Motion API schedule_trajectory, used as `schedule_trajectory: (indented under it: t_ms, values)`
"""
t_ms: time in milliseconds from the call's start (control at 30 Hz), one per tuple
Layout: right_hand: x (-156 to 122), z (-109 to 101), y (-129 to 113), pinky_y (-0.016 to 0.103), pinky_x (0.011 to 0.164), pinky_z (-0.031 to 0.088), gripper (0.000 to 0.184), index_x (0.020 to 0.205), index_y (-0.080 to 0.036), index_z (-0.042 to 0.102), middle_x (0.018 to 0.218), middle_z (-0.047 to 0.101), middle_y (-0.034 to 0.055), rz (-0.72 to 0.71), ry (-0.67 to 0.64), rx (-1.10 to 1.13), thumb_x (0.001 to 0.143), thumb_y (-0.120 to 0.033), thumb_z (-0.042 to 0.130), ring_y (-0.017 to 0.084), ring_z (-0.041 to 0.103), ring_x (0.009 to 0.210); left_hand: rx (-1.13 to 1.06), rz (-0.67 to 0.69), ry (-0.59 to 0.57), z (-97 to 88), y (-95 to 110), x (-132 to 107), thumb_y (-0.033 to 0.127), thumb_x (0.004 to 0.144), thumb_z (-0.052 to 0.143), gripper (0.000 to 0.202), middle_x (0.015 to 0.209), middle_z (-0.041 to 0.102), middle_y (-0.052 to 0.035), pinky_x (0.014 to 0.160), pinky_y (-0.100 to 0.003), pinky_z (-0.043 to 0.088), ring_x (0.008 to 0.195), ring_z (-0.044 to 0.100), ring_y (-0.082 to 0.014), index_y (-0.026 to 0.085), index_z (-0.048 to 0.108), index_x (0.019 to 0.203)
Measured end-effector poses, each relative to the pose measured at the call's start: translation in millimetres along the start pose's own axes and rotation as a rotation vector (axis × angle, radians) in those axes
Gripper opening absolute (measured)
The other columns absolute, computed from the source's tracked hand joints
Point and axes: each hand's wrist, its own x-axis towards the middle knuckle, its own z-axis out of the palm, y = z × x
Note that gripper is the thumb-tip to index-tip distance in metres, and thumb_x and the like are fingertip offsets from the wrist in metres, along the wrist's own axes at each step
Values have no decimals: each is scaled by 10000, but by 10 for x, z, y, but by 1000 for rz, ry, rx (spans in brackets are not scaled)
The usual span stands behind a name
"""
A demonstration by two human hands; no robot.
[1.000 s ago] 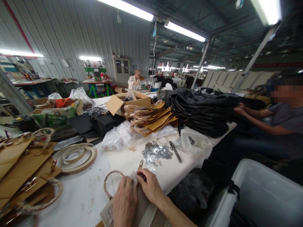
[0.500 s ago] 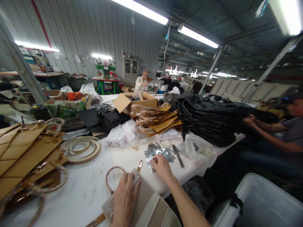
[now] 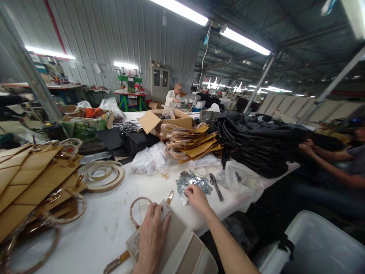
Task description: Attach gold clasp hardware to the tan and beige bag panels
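My left hand (image 3: 152, 232) is closed on a beige bag (image 3: 178, 238) with its lining side up, fingers curled near the top edge and thumb lying across its face. A round wrapped handle (image 3: 134, 208) sticks out beyond the bag's upper left side. Tan straps with gold metal ends, one of them a strap tip (image 3: 170, 196), poke out from under it. Over a pile of small flat silver metal pieces (image 3: 199, 182), my right hand (image 3: 196, 198) pinches thumb and fingers together at the near left edge. Whatever is between those fingertips is too small to make out.
Beside the pile lie a tape ring (image 3: 201, 171), a dark narrow tool (image 3: 216, 186) and a plastic bag (image 3: 242, 177). Tan bag parts (image 3: 37, 175) are stacked left, near a coiled strip (image 3: 104, 175). Black bags (image 3: 256, 144) are piled right, where a co-worker's hands (image 3: 308, 146) touch them.
The view has shifted slightly, so the whole scene sits a little further right. My right hand stays at the metal pieces with its fingertips drawn together; my left hand keeps its place on the bag.
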Motion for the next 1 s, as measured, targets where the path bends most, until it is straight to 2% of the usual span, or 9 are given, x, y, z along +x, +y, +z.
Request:
schedule_trajectory:
  t_ms: [100,167,267,400,500,600,667,1000]
  values:
    - [-1,-44,37,292,623,471,301,819,-195,682,697,677,26,22,-19,113,886,-471,582,192,610,621,-37,-34,-34,-36,28,-10,269,971,585,186,1245,601,-102,918,-413,575,1054,683,-251,201,598,1144]
    - [-50,-55,3,297,599,477,438,916,-173,696,741,688,46,23,-25,171,895,-585,548,193,605,623,-57,-56,-56,-57,54,-16,247,954,606,205,1268,587,-106,959,-425,564,1083,673,-254,193,597,1152]
    - [-221,-10,-160,287,594,469,549,1038,-160,711,828,703,57,29,-90,320,837,-666,634,187,598,666,-57,-86,-63,-73,87,-14,229,937,624,220,1274,582,-111,965,-422,559,1092,669,-258,189,597,1152]
    - [-526,150,-453,266,585,444,445,973,-184,723,745,663,4,31,-344,467,835,-607,711,160,560,633,-35,-109,-68,-71,101,0,231,927,642,230,1230,587,-98,914,-395,567,1021,678,-238,192,587,1147]
    - [-655,270,-579,281,697,495,341,918,-201,738,811,714,11,4,-452,461,848,-534,724,188,633,740,-33,-125,-76,-57,94,7,240,930,647,214,1200,582,-92,853,-367,575,985,676,-229,195,588,1130]
    - [-659,330,-592,316,829,520,279,914,-206,764,898,762,31,-12,-471,441,846,-474,728,225,683,868,-59,-119,-82,-45,87,11,227,931,649,203,1177,572,-86,847,-353,574,973,672,-220,190,589,1122]
    - [-632,340,-566,333,857,528,277,932,-206,781,919,777,40,-8,-476,433,844,-464,730,237,696,892,-66,-120,-80,-44,86,13,223,933,645,192,1172,568,-81,852,-351,573,971,669,-216,192,587,1114]
    - [-647,354,-596,334,823,541,260,918,-214,814,893,793,41,-10,-472,353,825,-449,753,238,713,852,-85,-126,-78,-56,82,12,146,907,601,168,1150,563,-69,876,-356,560,992,637,-212,195,575,1066]
